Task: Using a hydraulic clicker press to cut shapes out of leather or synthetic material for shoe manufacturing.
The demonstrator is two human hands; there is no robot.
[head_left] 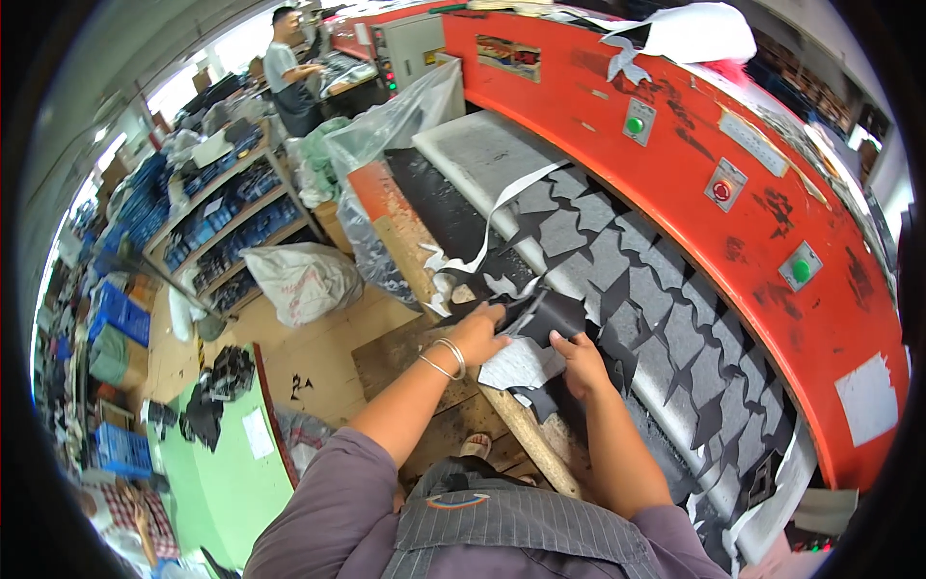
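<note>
Both my hands are at the near edge of a red machine's bed. My left hand [477,336], with bangles at its wrist, is closed on the left side of some dark cut material pieces [558,315]. The right side of these pieces is pinched under the thumb of my right hand [582,365]; its other fingers are hidden beneath. Below and between the hands shows a pale grey piece [522,366]. To the right, the machine bed carries grey sheet material [666,318] cut into angular shapes, with dark pieces among them. White offcut strips [492,232] lie beyond my left hand.
The red machine beam [694,164] with green and red buttons spans the right side. A wooden rail [526,425] runs along the bed's near edge. At left stand a green table [217,463], a white sack [301,280] and loaded shelves [227,212]. Another person [289,77] stands far back.
</note>
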